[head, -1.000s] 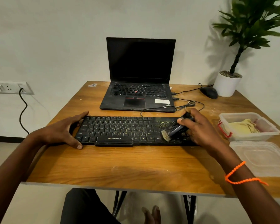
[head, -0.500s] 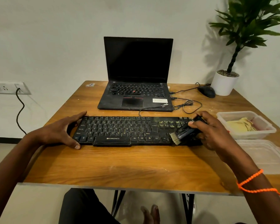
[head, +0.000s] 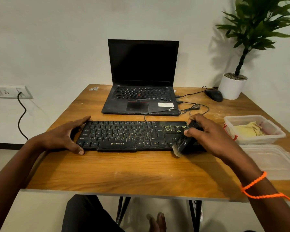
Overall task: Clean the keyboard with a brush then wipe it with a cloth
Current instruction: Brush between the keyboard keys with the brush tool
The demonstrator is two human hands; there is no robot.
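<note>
Black keyboard [head: 134, 135] lies across middle of table [head: 124, 173], near front edge. You're mid-brushing: yellowish grime shows on right-end keys, so brush step looks unfinished. Cloth [head: 249, 130] sits unused in tub [head: 278, 134] at right edge; wiping left to do. Your right hand [head: 206, 133] grips brush [head: 182, 145], bristles at keyboard's front edge. Your left hand [head: 65, 135], fingers spread, braces keyboard's left end.

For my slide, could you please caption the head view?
Right hand sweeps brush across keyboard while left hand steadies it.
</note>
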